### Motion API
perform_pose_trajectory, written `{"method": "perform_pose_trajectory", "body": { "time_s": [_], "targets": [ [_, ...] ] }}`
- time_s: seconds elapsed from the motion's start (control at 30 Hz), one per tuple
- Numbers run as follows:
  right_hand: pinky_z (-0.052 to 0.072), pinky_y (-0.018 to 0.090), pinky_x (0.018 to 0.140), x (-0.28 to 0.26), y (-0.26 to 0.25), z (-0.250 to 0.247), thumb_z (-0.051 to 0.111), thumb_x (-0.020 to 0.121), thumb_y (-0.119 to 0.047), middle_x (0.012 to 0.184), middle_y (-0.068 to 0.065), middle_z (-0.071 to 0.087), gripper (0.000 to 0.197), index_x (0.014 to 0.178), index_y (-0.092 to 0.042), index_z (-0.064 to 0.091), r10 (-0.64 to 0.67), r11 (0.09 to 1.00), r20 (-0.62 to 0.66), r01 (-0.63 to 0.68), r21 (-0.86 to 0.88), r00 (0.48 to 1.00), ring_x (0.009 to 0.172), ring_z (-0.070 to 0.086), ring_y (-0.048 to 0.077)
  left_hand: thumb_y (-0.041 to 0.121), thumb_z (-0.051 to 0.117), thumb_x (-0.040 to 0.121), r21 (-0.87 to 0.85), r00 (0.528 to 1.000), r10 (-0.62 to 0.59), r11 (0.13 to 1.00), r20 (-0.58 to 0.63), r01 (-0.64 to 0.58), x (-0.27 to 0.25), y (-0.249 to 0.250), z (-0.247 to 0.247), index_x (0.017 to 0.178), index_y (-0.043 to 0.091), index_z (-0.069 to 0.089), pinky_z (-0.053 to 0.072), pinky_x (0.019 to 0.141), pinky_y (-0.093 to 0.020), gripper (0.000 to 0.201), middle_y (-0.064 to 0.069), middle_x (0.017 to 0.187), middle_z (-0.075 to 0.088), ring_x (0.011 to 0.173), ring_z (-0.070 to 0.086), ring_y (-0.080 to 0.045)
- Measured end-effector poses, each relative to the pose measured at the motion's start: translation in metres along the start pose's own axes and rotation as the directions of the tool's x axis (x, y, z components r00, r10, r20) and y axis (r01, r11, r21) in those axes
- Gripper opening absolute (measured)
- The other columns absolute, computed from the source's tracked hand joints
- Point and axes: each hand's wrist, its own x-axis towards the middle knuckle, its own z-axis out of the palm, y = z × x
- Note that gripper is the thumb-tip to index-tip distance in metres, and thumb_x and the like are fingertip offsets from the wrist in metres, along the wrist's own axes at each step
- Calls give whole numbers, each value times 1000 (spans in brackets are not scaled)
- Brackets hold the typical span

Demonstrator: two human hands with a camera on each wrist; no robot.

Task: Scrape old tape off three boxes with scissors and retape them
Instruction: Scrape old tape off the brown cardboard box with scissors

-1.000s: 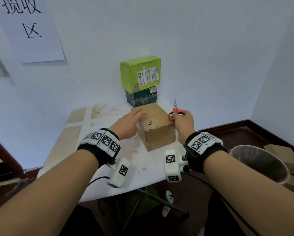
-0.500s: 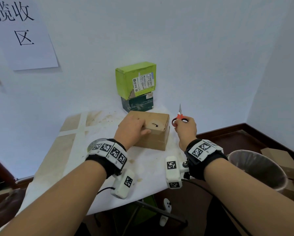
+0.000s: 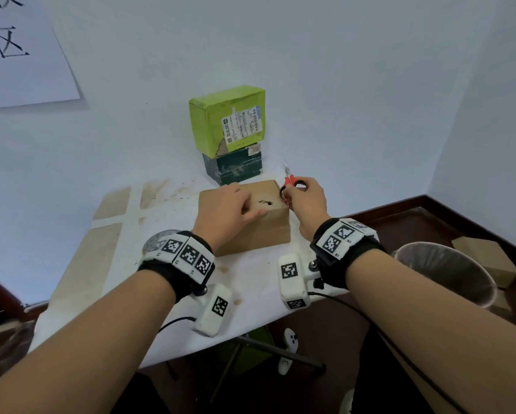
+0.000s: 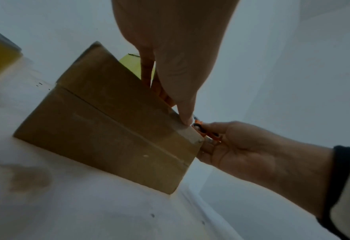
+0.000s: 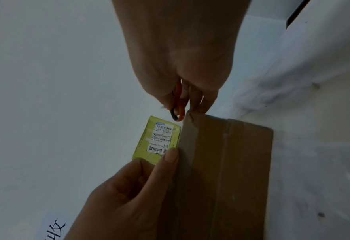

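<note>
- Leftmost, at about ten o'clock on the wall: white paper sign (image 3: 20,52) with black handwritten characters, partly cut off by the frame edge.
- White-covered table (image 3: 125,264), stained, with brown patches showing at its left side.
- Roll of tape (image 3: 155,242), grey, lying flat on the table just behind the left wrist; mostly hidden.
- Left hand (image 3: 224,212): palm down on top of the brown box, fingers laid fairly straight across the top and thumb stretched toward three o'clock along the near edge; it presses rather than wraps.
- Brown box (image 3: 256,231): cardboard, resting on the table at centre, a small torn hole in its top face; a seam runs along its side in the left wrist view.
- Green box (image 3: 221,121): at twelve o'clock from the brown box, against the wall, white shipping label on its front, one lower corner torn; it sits on the dark box.
- Dark box (image 3: 236,168): dark green, under the green box, just behind the brown box.
- Scissors (image 3: 289,180): orange handles, blades closed and pointing up toward twelve o'clock, at the far right corner of the brown box.
- Right hand (image 3: 306,204): fingers curled through and around the scissor handles, fingertips touching that box corner.
- Waste bin (image 3: 448,273): at four o'clock, on the floor, lined with a clear bag.
- Cardboard cartons (image 3: 487,258): on the floor just beyond the bin.
</note>
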Motion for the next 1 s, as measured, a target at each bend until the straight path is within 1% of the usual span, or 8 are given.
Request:
{"method": "perform_pose_trajectory", "body": {
  "time_s": [0.13,0.23,0.33,0.43,0.5,0.67,0.83,1.0],
  "targets": [
    [52,45,91,2,4,-1,63,83,-21,105,8,66,11,87,-30,58,-8,1000,5,8,6,1000,99,63,26,64,55,83,-51,991,-58,997,122,64,7,-2,-2,97,24,58,37,77,-26,43,5,105,57,103,50,-16],
    [53,42,90,0,4,-5,63,87,-23,93,6,66,6,93,-22,60,-7,999,0,7,45,1000,83,64,19,82,48,71,-32,926,-127,988,356,148,21,-15,-4,137,36,37,28,110,-49,81,0,149,35,139,28,-25],
    [54,35,87,4,4,-11,61,91,-20,95,7,63,13,103,-15,59,-9,997,-9,9,74,1000,69,60,10,95,41,54,-2,842,-190,975,504,222,32,-24,-5,147,45,11,17,112,-62,110,-4,159,13,146,9,-30],
    [52,28,78,6,3,-16,59,92,-18,94,4,61,11,102,-14,58,-19,996,-18,21,81,1000,67,60,7,100,37,47,7,802,-183,976,569,218,37,-27,-4,149,43,6,22,113,-58,121,-2,160,14,145,14,-31],
    [51,29,78,6,1,-17,60,90,-19,89,2,63,2,91,-17,60,-34,997,-22,36,72,999,68,58,10,100,34,49,16,823,-173,981,540,196,34,-27,-1,149,41,13,26,112,-54,118,-2,157,22,143,22,-29],
    [43,30,73,3,-2,-20,64,87,-25,61,-7,59,31,59,-19,51,-75,994,-52,79,76,996,66,49,14,89,44,62,2,908,-191,979,372,205,20,-19,2,145,39,26,29,109,-53,99,-1,150,33,137,26,-28],
    [50,30,82,-5,-4,-26,63,88,-30,65,-10,64,29,62,-19,55,-169,986,-64,169,-4,983,65,59,3,89,46,65,8,950,-242,969,196,245,11,-11,8,146,37,21,24,107,-61,100,-3,150,26,138,18,-28],
    [51,29,80,-13,-7,-35,61,90,-29,68,-9,65,26,67,-18,56,-266,961,-45,261,-95,963,69,62,3,95,35,58,40,956,-253,967,148,250,5,-9,14,145,37,19,22,105,-68,107,-3,152,21,139,13,-28]
  ]
}}
